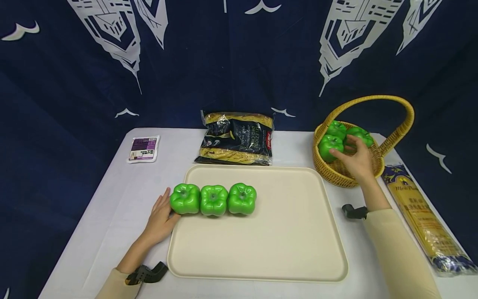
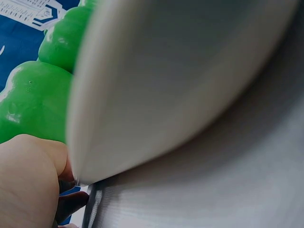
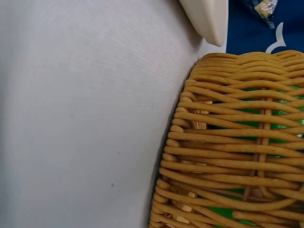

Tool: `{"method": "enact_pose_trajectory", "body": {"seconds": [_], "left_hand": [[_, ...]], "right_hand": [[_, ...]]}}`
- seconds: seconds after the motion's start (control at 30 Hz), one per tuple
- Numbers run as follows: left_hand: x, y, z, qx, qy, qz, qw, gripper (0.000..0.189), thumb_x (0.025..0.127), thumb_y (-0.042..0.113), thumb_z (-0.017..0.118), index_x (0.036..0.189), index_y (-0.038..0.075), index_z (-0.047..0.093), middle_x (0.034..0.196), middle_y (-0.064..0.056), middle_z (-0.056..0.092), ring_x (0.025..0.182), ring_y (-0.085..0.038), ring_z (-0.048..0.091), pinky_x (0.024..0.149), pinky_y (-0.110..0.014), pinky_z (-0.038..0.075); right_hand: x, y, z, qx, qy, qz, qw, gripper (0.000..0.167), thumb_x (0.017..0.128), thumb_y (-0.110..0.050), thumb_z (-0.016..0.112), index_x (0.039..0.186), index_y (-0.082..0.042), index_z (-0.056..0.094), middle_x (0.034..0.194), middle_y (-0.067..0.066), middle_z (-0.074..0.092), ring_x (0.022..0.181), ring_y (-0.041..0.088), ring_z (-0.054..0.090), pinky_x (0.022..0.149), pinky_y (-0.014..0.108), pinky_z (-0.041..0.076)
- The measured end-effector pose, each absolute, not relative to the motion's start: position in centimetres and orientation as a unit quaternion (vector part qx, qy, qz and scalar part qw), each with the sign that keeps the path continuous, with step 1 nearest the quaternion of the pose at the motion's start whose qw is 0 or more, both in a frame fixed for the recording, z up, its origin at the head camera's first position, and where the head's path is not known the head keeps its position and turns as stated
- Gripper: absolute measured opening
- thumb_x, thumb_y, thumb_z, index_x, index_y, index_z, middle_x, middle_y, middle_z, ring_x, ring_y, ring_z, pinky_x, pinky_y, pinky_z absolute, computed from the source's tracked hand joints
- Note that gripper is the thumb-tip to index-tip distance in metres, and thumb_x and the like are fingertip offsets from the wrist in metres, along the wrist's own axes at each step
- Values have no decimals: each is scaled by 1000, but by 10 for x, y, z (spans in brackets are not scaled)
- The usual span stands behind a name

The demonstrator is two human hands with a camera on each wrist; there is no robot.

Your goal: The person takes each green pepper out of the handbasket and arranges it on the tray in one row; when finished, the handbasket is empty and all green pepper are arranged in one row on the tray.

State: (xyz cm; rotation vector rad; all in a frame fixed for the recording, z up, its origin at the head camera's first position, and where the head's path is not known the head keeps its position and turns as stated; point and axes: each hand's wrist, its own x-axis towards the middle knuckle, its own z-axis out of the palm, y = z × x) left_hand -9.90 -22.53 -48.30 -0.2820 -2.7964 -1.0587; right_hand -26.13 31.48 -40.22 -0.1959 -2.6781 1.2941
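Observation:
My left hand [image 1: 161, 218] lies at the left rim of the beige tray [image 1: 261, 245], its fingers extended beside the leftmost green bell pepper [image 1: 185, 199]. That pepper stands in a row with a middle bell pepper [image 1: 214, 200] and a right one [image 1: 242, 199]. In the left wrist view, part of the hand [image 2: 28, 183] shows below a bell pepper [image 2: 38, 102]. My right hand [image 1: 356, 160] reaches into the wicker basket [image 1: 336, 179], thumb against the front bell pepper [image 1: 330, 146], fingers spread; some fingertips are hidden. Two more bell peppers [image 1: 337, 129] [image 1: 360, 135] sit behind.
A pasta bag [image 1: 239, 138] lies behind the tray, and a small white-and-purple packet [image 1: 144, 149] at the back left. Right of the basket is a long spaghetti pack [image 1: 425, 216]. The basket's tall handle [image 1: 373, 98] arches above it. Dark blue cloth [image 1: 231, 62] hangs behind the table.

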Motion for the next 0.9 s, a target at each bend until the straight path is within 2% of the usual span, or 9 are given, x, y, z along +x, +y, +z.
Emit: {"method": "enact_pose_trajectory", "body": {"seconds": [0.47,0.9], "left_hand": [[-99,-225,-483,-92,-929,-351,67,53,89,10,53,139,-8,47,147,-27,44,147,-46,18,118,-62,10],[-99,-226,-485,-95,-931,-345,71,53,92,13,53,140,-8,46,147,-26,43,147,-46,19,118,-61,11]], "right_hand": [[-262,315,-405,-61,-899,430,64,92,88,-43,69,155,-4,20,153,25,33,136,45,39,107,57,39],[-263,314,-404,-54,-922,383,22,100,88,-60,59,156,-3,14,152,30,31,133,49,37,105,63,37]]}}
